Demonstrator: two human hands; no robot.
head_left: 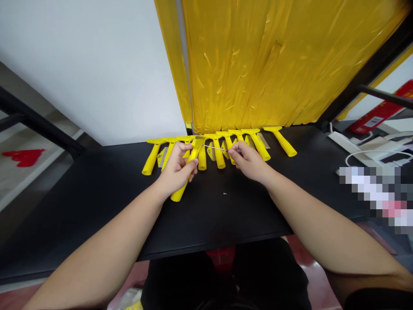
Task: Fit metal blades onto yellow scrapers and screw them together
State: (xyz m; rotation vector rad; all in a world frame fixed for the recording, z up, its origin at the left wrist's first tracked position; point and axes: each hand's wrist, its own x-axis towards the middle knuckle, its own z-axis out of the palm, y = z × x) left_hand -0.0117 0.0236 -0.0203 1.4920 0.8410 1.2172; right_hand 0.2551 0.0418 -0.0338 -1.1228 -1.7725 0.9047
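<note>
My left hand (179, 168) is wrapped round a yellow scraper-like tool (178, 192), its handle slanting down to the left and its head up. In my right hand (245, 159), closed fingers grip a thin screwdriver (215, 148) whose shaft points left, its tip at the head of the held tool. Behind both hands, several similar yellow tools (280, 140) lie in a row along the back of the black table (106, 206); small metal plates show among them. A tiny screw (225, 193) lies on the table in front of the hands.
Yellow plastic sheeting (258, 64) hangs behind the table, beside a white panel (97, 69). At the right are white power strips (350, 148) with cables, a red package (380, 112) and a blurred-out object. Black metal frame bars stand at both sides.
</note>
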